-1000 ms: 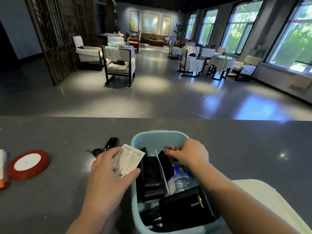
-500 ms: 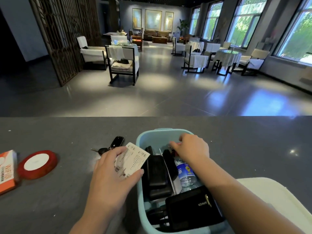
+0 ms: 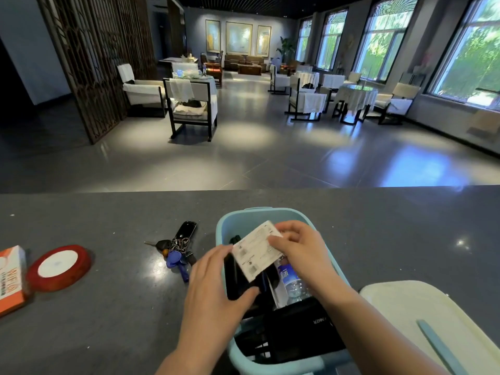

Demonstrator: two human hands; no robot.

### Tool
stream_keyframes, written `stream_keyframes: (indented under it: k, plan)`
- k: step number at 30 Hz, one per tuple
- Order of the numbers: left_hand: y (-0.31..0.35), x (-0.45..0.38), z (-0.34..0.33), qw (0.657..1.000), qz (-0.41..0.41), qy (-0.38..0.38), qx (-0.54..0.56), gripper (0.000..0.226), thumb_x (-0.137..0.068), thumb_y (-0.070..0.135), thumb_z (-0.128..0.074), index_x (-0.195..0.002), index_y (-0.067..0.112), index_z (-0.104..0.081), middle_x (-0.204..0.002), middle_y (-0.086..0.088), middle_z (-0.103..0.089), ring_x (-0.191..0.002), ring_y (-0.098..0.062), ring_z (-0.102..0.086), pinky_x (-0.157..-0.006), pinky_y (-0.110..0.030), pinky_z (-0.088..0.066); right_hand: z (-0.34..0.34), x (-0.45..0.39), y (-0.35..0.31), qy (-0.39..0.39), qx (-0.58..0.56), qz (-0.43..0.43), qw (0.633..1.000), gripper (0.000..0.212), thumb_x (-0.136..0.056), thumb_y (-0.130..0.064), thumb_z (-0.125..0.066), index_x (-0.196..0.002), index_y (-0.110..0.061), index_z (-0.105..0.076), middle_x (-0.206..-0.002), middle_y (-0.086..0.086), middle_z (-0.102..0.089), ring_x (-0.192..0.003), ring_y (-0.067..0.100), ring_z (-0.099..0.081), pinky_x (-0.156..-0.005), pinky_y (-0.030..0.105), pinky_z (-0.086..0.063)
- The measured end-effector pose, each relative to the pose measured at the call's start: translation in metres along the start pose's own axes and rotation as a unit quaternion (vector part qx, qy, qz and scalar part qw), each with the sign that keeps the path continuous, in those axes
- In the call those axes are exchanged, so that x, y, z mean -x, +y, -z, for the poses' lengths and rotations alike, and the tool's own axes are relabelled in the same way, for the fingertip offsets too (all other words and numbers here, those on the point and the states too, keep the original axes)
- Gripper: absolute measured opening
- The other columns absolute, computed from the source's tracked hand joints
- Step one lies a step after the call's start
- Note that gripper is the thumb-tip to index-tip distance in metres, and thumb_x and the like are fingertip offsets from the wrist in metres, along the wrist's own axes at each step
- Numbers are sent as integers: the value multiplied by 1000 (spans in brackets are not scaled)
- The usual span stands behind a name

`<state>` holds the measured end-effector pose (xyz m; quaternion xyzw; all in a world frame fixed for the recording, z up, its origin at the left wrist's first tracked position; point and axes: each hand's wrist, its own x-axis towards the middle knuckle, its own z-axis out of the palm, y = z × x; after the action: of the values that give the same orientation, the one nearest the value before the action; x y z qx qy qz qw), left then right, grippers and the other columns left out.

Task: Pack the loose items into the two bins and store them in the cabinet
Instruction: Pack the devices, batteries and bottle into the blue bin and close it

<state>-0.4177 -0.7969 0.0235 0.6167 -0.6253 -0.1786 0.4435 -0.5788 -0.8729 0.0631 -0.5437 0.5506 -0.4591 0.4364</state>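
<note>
Over the light blue bin (image 3: 273, 212), a white printed card (image 3: 255, 250) is held tilted above the contents. Left hand (image 3: 213, 288): grip pinching the card's lower left edge, thumb under, fingers on top. Right hand (image 3: 300, 247): grip pinching the card's upper right corner, fingers curled over it. Bin packed below: black pouches (image 3: 238, 280) on the left side, a water bottle (image 3: 292, 280) with blue label under the right hand, a black case (image 3: 303, 331) at the near end. Bin sits on the grey surface (image 3: 108, 320). Key bunch (image 3: 178, 249) with blue fob lies just left of the bin, apart from both hands. Further left: red ribbon spool (image 3: 58, 267), then an orange box (image 3: 10, 280) at the edge. Cream lid (image 3: 433, 320) near the bin's right.
</note>
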Motion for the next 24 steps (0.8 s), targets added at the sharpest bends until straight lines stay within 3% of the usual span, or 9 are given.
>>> stream_keyframes:
  k: [4, 7, 10, 16, 24]
  plan:
    - [-17, 13, 0, 999, 42, -8, 13, 63, -79, 41, -69, -133, 39, -37, -127, 26, -40, -120, 4, -39, -100, -26, -39, 8, -17, 6, 88, 82, 72, 990, 17, -84, -12, -66, -86, -28, -62, -76, -8, -68, -71, 7, -68, -66, 38, -58]
    - [-20, 17, -2, 997, 58, -15, 40, 56, -83, 43, -63, -133, 40, -38, -123, 32, -41, -114, 15, -41, -89, -19, -41, 3, -30, 8, 60, 158, 116, 979, 11, -86, -22, -65, -85, -32, -62, -82, -12, -66, -76, 5, -66, -60, 36, -58]
    - [-22, 17, -2, 997, 60, -19, 32, 53, -84, 45, -60, -131, 45, -36, -123, 33, -40, -113, 16, -41, -86, -16, -39, -7, -43, 10, 23, 283, 179, 942, 10, -87, -25, -66, -84, -33, -62, -80, -21, -63, -71, -5, -58, -59, 22, -45]
    - [-24, 16, -3, 997, 68, -23, 13, 51, -84, 51, -56, -129, 51, -32, -122, 42, -35, -114, 21, -35, -80, -10, -37, -17, -60, 24, -47, 423, 208, 881, 8, -90, -24, -60, -95, -29, -65, -98, -10, -67, -94, 12, -60, -68, 26, -42]
    - [-25, 18, -4, 997, 72, -14, 22, 51, -85, 48, -57, -131, 49, -33, -120, 40, -36, -114, 18, -38, -83, -11, -37, -17, -74, 10, 3, 507, 232, 830, 14, -91, -27, -56, -97, -32, -68, -95, 1, -64, -89, 25, -62, -63, 30, -39]
